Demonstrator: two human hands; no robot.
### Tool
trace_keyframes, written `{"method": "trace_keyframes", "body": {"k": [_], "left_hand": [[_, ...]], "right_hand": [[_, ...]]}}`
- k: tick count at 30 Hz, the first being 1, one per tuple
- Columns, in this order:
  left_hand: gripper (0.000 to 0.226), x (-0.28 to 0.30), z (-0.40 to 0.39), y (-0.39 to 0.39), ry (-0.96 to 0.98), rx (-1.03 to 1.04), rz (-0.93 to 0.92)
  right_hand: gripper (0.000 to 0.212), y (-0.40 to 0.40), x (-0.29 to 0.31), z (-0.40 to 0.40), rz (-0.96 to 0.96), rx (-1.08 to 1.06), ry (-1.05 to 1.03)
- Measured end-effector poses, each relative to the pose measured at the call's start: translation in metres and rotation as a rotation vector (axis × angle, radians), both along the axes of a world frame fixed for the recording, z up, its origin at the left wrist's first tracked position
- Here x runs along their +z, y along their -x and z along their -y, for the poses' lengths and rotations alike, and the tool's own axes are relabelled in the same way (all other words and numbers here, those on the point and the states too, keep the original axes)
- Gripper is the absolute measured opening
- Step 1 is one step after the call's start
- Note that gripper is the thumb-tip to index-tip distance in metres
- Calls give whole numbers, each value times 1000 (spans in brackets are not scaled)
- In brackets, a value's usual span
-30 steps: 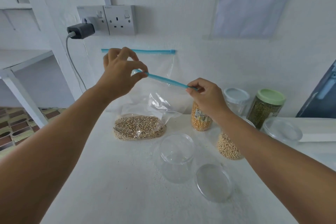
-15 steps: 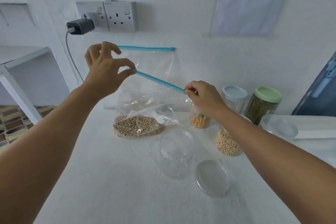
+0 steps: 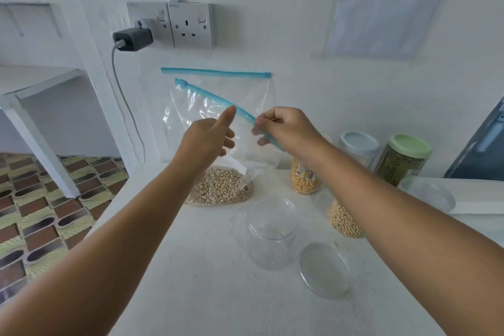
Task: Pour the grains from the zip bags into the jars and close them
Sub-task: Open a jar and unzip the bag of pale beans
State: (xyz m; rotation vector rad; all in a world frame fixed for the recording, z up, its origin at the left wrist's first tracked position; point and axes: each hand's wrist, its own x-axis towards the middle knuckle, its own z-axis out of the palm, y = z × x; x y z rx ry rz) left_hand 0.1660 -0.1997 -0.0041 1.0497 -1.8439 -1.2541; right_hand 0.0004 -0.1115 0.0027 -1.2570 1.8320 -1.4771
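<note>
Currently the zip bag (image 3: 218,128) stands on its grain-filled bottom near the back edge of the white counter (image 3: 207,267), toward its left side, mouth up against the wall. Its blue zip strip (image 3: 215,99) runs as a slanted line: high end up and to the left, low end down and to the right, where it ends inside the right hand (image 3: 286,128). That hand pinches the strip's low end, fingers curled around it. The left hand (image 3: 210,139) sits just left of it, in front of the bag's clear wall; thumb straight and raised, fingers loosely bent, holding nothing that shows, though whether the fingertips touch the film cannot be told.

Judgement: the free upper stretch of the strip lies up and to the left of the left thumb, so the left hand is the nearer one to take it and pull the mouth apart.

The empty jar (image 3: 271,232) stands lidless nearer the front, below the right hand, its lid (image 3: 323,270) flat beside it to the right.
</note>
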Motion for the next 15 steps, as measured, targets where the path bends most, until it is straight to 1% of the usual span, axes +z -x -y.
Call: {"method": "trace_keyframes", "body": {"k": [1,3,6,9,11,13,15], "left_hand": [[66,5,5,1,-49,23,-27],[63,15,14,2,-84,78,-59],[48,24,27,-1,-64,100,-52],[31,28,32,-8,-48,86,-35],[21,32,33,-14,-26,74,-34],[20,35,33,-20,-10,86,-51],[22,35,35,-25,-2,90,-66]], "right_hand": [[10,-7,2,2,25,29,9],[8,-20,7,5,65,77,31],[5,-32,13,8,93,117,65],[7,-40,14,10,83,141,72],[12,-42,12,10,22,136,59],[23,-42,12,7,-93,125,-13],[38,-42,10,2,-170,161,-119]]}}
